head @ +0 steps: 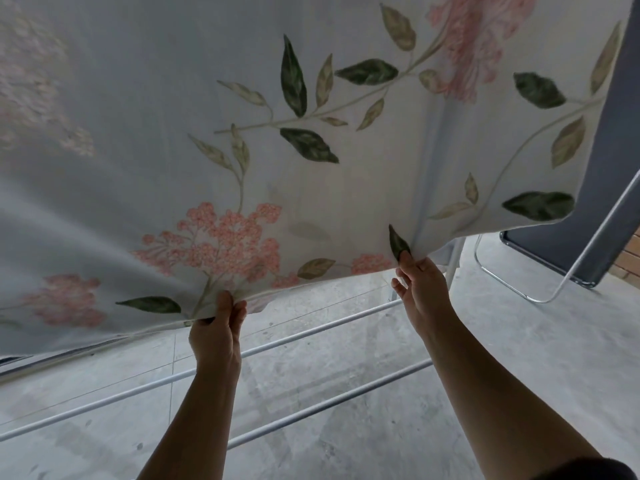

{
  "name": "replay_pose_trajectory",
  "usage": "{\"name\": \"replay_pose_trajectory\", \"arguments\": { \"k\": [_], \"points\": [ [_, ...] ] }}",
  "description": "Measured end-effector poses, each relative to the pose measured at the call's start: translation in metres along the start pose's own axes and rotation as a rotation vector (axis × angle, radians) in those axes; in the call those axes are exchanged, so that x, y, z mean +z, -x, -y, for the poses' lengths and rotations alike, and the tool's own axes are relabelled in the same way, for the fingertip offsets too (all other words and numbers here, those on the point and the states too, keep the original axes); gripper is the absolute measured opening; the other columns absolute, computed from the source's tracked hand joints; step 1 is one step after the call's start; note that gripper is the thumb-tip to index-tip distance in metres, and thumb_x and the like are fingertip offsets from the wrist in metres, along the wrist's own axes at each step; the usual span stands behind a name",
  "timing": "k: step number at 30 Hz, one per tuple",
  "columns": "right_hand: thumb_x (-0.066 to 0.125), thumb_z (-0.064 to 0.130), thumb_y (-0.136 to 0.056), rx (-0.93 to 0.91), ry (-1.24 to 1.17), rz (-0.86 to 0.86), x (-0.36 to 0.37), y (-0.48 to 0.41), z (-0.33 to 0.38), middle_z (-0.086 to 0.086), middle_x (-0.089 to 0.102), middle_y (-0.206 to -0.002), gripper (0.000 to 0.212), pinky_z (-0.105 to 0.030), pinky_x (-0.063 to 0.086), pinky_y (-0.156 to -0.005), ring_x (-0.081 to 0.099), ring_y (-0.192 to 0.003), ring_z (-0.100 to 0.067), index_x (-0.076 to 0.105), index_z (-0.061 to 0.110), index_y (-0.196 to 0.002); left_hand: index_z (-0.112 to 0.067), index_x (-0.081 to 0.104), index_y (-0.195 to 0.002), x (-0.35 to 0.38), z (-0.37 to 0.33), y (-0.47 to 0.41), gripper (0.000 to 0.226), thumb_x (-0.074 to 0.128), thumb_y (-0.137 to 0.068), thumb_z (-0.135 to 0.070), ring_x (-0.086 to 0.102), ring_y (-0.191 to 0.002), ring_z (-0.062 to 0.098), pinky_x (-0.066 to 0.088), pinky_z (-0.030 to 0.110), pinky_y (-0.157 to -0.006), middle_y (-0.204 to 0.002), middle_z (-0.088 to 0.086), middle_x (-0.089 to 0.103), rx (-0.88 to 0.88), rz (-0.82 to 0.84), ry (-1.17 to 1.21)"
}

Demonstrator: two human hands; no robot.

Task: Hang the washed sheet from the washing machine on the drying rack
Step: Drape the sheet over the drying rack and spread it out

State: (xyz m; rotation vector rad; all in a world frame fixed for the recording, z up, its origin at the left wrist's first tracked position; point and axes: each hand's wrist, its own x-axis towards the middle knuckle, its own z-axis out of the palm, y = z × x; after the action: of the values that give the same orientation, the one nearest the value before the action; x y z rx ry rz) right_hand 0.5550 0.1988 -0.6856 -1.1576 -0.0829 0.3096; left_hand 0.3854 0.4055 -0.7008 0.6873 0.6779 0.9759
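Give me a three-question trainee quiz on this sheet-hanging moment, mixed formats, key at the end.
1. True or false: the left hand and the right hand both pinch the lower edge of the sheet.
2. The sheet's print shows: A) stripes B) pink flowers and green leaves C) checks.
3. Fill in: the white bars below the hands belong to the drying ____.
Key: 1 true; 2 B; 3 rack.

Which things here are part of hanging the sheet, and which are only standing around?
Part of the job: floral sheet, pinched at its lower edge by left hand and right hand; white drying rack rails beneath.
Only standing around: dark grey panel, chrome tube frame, brick wall.
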Motion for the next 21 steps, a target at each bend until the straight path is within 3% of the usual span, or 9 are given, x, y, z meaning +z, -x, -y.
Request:
{"name": "replay_pose_trajectory", "arguments": {
  "k": [7, 10, 12, 14, 15, 19, 21],
  "points": [
    [0.055, 0.014, -0.093, 0.033, 0.004, -0.01, -0.003, 0.005, -0.008, -0.002, 0.048, -0.076, 0.004, -0.032, 0.04, -0.079, 0.047, -0.077, -0.014, 0.059, 0.013, -0.091, -0.014, 0.06, -0.093, -0.007, 0.003, 0.0, 0.007, 0.062, -0.087, -0.01, 0.07, -0.065, 0.006, 0.057, 0.018, -0.063, -0.093, 0.002, 0.065, -0.045, -0.035, 0.022],
    [0.057, 0.018, -0.092, 0.085, -0.051, 0.036, -0.008, 0.009, -0.003, -0.003, 0.058, -0.09, 0.005, -0.034, 0.04, -0.084, 0.054, -0.091, -0.016, 0.059, 0.016, -0.096, -0.017, 0.06, -0.093, 0.0, 0.01, 0.003, 0.006, 0.062, -0.088, -0.02, 0.067, -0.071, 0.006, 0.055, 0.017, -0.06, -0.09, -0.002, 0.065, -0.137, 0.001, 0.086],
    [0.065, 0.026, -0.085, 0.136, -0.119, 0.11, -0.018, 0.012, 0.004, -0.005, 0.063, -0.109, 0.024, -0.035, 0.042, -0.087, 0.058, -0.107, -0.02, 0.058, 0.016, -0.105, -0.02, 0.06, -0.093, 0.012, 0.017, 0.012, 0.016, 0.062, -0.086, -0.034, 0.063, -0.075, 0.006, 0.051, 0.019, -0.064, -0.081, -0.006, 0.066, -0.217, 0.096, 0.091],
    [0.079, 0.041, -0.065, 0.146, -0.189, 0.168, -0.035, 0.021, 0.022, -0.004, 0.065, -0.113, 0.053, -0.037, 0.045, -0.088, 0.06, -0.111, -0.021, 0.058, 0.019, -0.108, -0.02, 0.061, -0.093, 0.038, 0.029, 0.028, 0.027, 0.059, -0.082, -0.045, 0.06, -0.076, 0.007, 0.045, 0.021, -0.07, -0.075, -0.008, 0.066, -0.306, 0.257, 0.104],
    [0.08, 0.043, -0.059, 0.147, -0.226, 0.169, -0.045, 0.025, 0.033, -0.003, 0.066, -0.112, 0.057, -0.038, 0.046, -0.088, 0.06, -0.111, -0.021, 0.059, 0.02, -0.108, -0.02, 0.061, -0.091, 0.055, 0.034, 0.04, 0.027, 0.057, -0.083, -0.046, 0.059, -0.075, 0.008, 0.044, 0.022, -0.07, -0.074, -0.007, 0.066, -0.346, 0.345, 0.092],
    [0.062, 0.036, -0.078, 0.154, -0.296, 0.042, -0.096, 0.038, 0.079, -0.006, 0.065, -0.117, 0.049, -0.043, 0.043, -0.094, 0.057, -0.114, -0.024, 0.05, 0.019, -0.123, -0.023, 0.057, -0.076, 0.126, 0.056, 0.097, 0.008, 0.061, -0.082, -0.025, 0.055, -0.062, 0.008, 0.044, 0.02, -0.057, -0.062, -0.009, 0.06, -0.437, 0.589, -0.101],
    [0.049, 0.037, -0.092, 0.14, -0.275, 0.005, -0.122, 0.042, 0.099, -0.007, 0.063, -0.121, 0.044, -0.043, 0.044, -0.093, 0.056, -0.116, -0.025, 0.045, 0.017, -0.131, -0.021, 0.057, -0.075, 0.151, 0.07, 0.125, 0.014, 0.061, -0.085, -0.011, 0.049, -0.059, 0.009, 0.045, 0.019, -0.052, -0.057, -0.008, 0.056, -0.478, 0.639, -0.138]
  ]
}}
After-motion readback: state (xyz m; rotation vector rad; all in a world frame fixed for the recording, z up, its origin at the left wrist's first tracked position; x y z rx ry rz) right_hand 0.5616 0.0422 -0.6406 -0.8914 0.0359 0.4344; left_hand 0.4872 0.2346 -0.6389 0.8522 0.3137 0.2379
